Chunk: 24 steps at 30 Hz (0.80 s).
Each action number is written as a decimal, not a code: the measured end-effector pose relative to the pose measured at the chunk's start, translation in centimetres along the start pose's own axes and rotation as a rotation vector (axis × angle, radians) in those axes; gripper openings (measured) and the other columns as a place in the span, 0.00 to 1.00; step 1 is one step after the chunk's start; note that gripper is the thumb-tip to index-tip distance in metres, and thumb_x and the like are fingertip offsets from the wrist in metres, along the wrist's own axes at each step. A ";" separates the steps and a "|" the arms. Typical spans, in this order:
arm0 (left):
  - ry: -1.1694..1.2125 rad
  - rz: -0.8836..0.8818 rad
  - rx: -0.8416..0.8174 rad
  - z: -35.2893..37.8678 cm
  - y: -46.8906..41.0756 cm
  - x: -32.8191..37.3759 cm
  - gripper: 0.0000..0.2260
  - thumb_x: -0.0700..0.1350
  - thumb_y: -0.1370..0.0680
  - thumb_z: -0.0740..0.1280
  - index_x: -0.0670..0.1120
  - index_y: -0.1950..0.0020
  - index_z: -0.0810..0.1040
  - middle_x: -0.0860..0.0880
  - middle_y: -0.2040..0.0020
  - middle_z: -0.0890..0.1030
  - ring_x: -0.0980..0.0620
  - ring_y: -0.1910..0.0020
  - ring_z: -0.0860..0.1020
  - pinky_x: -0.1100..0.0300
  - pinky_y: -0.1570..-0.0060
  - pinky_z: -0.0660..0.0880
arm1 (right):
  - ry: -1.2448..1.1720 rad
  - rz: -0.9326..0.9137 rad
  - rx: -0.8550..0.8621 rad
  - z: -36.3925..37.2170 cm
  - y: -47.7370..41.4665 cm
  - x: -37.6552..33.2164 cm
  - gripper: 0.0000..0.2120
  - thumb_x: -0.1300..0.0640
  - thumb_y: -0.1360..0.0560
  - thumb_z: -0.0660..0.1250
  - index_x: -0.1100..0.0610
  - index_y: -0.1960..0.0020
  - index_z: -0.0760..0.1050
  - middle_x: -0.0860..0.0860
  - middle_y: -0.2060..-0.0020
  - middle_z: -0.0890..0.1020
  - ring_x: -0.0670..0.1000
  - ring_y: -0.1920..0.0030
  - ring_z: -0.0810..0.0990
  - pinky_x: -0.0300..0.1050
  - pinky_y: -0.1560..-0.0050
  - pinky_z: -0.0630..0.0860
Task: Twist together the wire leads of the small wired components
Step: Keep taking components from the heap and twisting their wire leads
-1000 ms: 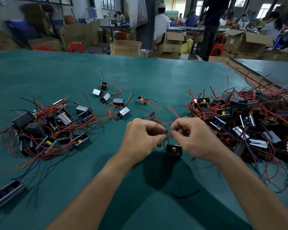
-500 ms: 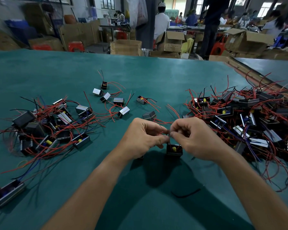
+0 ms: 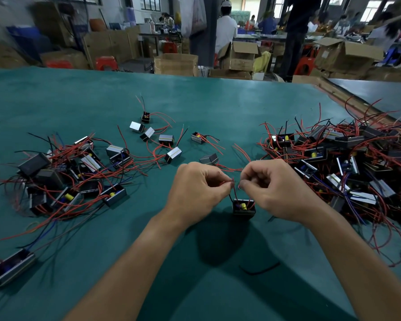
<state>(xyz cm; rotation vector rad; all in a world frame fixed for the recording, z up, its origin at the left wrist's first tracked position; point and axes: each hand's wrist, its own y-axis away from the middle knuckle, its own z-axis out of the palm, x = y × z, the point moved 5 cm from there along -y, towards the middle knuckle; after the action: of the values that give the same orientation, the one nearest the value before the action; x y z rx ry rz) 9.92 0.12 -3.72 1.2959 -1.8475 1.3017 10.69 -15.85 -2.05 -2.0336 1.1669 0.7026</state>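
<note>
Red lead pinched at centre, and this twist could slip on you.

Your left grip [image 3: 195, 188] is closed on the thin red lead [image 3: 233, 189] rising from the small black component [image 3: 243, 208], which sits at 6 o'clock from the middle of the green worktop [image 3: 195, 100], just under your knuckles. Your right grip [image 3: 271, 188] is curled, tips just beside that lead, but I can't tell whether it has a strand pinched. If it hasn't, you'll be turning one wire alone and nothing binds. Pull upward too hard and I'd expect strain where the lead enters the case. Mind the heap [image 3: 345, 163] at 3 o'clock: its loose red wires trail near your right wrist and could snag and drag neighbours along.
</note>
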 end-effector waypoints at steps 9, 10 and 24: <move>-0.025 0.085 0.013 0.1 0.3 0.3 0.05 0.37 0.29 0.74 0.43 0.64 0.85 0.55 0.77 0.74 0.64 0.74 0.68 0.67 0.70 0.66 | -0.045 0.083 0.021 0.4 -0.2 0.4 0.11 0.55 0.25 0.72 0.58 0.65 0.79 0.47 0.77 0.74 0.46 0.74 0.69 0.43 0.71 0.66; -0.022 0.094 0.012 0.1 0.3 0.4 0.04 0.37 0.29 0.74 0.43 0.64 0.85 0.54 0.76 0.76 0.65 0.74 0.69 0.67 0.69 0.67 | -0.090 0.118 0.003 0.5 -0.3 0.5 0.11 0.56 0.25 0.71 0.58 0.65 0.80 0.49 0.77 0.75 0.48 0.75 0.70 0.43 0.72 0.67; -0.011 0.087 -0.071 0.4 0.3 0.4 0.01 0.39 0.29 0.76 0.43 0.59 0.87 0.52 0.69 0.83 0.64 0.70 0.75 0.64 0.67 0.74 | -0.174 0.074 -0.155 0.5 -0.1 0.3 0.09 0.65 0.25 0.70 0.55 0.62 0.78 0.45 0.74 0.80 0.42 0.73 0.75 0.37 0.70 0.73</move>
<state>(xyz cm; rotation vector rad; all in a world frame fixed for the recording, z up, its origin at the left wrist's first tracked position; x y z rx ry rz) 9.50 -0.37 -3.73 1.2000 -1.9590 1.2630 10.80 -15.54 -2.56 -2.0165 1.1205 1.0137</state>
